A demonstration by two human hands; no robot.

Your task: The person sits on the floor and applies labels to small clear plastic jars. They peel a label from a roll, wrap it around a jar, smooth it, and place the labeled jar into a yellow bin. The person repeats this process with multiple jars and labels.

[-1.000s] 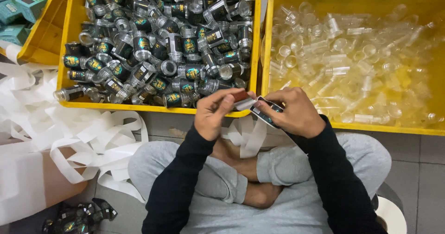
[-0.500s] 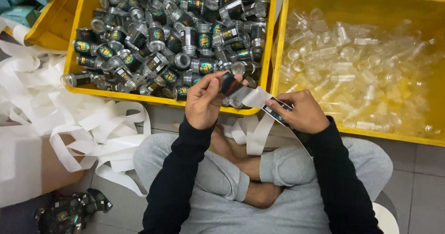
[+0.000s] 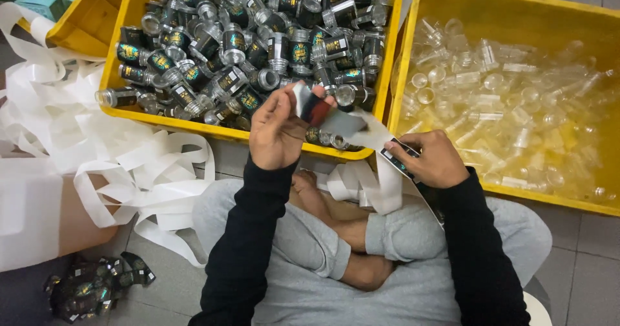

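Dark label [image 3: 314, 108] btwn both hands, L-pinched

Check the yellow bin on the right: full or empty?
Partly full. The right yellow bin holds a loose layer of clear unlabelled vials lying on their sides; yellow floor shows between them.

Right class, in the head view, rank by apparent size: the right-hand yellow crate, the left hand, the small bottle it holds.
1. Right-hand yellow crate
2. Left hand
3. Small bottle, partly hidden by the fingers
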